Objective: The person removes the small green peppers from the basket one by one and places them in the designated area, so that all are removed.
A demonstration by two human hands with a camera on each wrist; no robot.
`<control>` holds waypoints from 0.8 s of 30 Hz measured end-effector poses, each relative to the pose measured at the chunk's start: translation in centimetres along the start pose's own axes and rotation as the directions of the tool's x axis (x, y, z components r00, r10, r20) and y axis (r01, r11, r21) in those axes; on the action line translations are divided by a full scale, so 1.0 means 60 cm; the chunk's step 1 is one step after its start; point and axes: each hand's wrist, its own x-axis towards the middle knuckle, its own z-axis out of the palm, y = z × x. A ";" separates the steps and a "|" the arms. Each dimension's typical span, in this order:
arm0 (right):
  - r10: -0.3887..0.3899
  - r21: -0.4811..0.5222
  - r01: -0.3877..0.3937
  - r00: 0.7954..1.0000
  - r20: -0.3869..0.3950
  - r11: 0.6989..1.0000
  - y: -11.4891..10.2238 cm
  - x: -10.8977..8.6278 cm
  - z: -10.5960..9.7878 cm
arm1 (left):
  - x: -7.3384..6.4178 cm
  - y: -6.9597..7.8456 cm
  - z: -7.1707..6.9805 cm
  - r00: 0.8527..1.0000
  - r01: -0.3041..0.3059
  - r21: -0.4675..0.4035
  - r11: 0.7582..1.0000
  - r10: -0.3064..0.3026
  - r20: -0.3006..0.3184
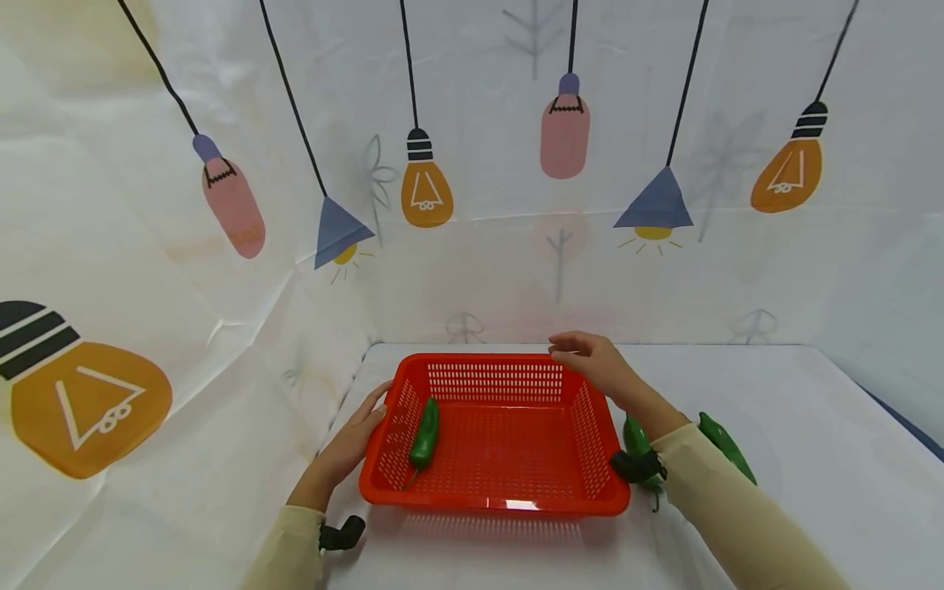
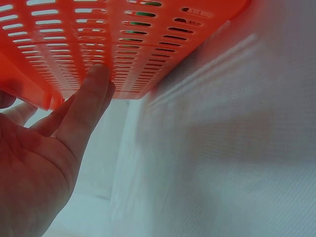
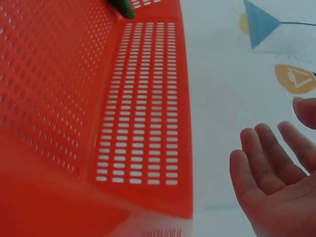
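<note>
A red plastic basket [image 1: 501, 426] with slotted walls stands in front of me. My left hand [image 1: 354, 442] is at its left side, with fairly straight fingers against the outer wall [image 2: 98, 44] under the rim. Inside the basket, near its left wall, lies a long green chili pepper [image 1: 425, 434]. My right hand [image 1: 597, 360] is raised at the far right corner, fingers loosely bent and holding nothing; in the right wrist view its fingers [image 3: 256, 158] stand apart from the rim. Another green pepper [image 1: 636, 438] lies right of the basket, partly behind my right wrist.
A further green pepper [image 1: 726, 447] lies on the white table [image 1: 796, 410] beyond my right forearm, which partly covers it. A white sheet [image 1: 501, 270] printed with hanging lamps rises behind the table and along its left side.
</note>
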 end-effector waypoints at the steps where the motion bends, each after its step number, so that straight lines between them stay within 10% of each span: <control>1: -0.007 0.006 0.007 1.000 0.007 1.000 0.000 0.002 0.003 | 0.000 0.000 0.000 1.000 0.000 0.001 1.000 0.000 -0.002; 24: -0.015 0.017 0.013 0.996 0.093 1.000 -0.012 0.042 0.076 | -0.001 0.000 0.002 1.000 0.018 0.001 1.000 -0.018 -0.023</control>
